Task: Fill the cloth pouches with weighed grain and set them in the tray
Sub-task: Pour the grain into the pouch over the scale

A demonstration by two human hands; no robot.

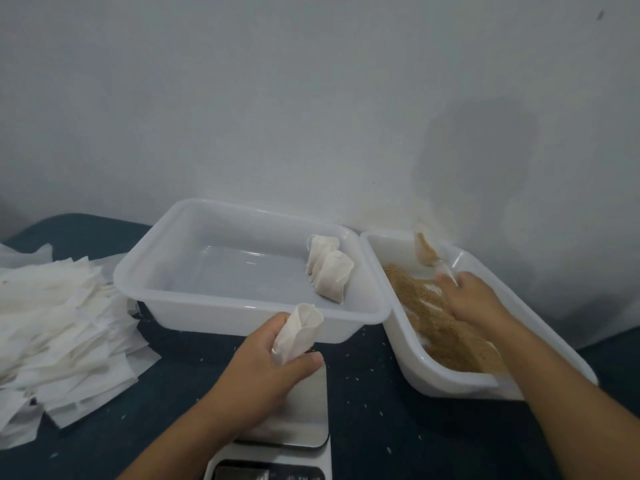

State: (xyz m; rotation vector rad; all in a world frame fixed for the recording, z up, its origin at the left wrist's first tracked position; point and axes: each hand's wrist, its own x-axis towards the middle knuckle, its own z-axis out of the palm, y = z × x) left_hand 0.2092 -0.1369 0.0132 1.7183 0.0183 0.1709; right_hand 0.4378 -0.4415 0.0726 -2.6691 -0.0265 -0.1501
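Near the lower middle of the frame the left hand (277,355) grips a cloth pouch (298,332), its fingers and thumb curled round the lower part so that the open mouth points up and away. The pouch hangs above the steel platform of a kitchen scale (294,420), which sits at the bottom centre on a dark blue tabletop (381,410); the scale's display is cut off by the frame edge and cannot be read.

Just beyond the left hand stands a white plastic tray (194,299), in the middle of the picture. Two filled pouches (329,271) lean against each other at its right inner wall, and the rest of its floor is bare plastic.

Touching the tray's right side is a second white tub (446,382), tilted, with brown grain (436,320) spread along its bottom. The right hand (478,299) reaches into this tub from the lower right and holds the handle of a clear scoop (431,256), blurred, whose bowl carries some grain and points toward the tub's far corner.

At the left of the frame lies a loose heap of flat empty pouches (59,323), well apart from the scale. Stray grains dot the tabletop between the scale and the tub. A pale wall (311,98) fills the upper half of the frame.
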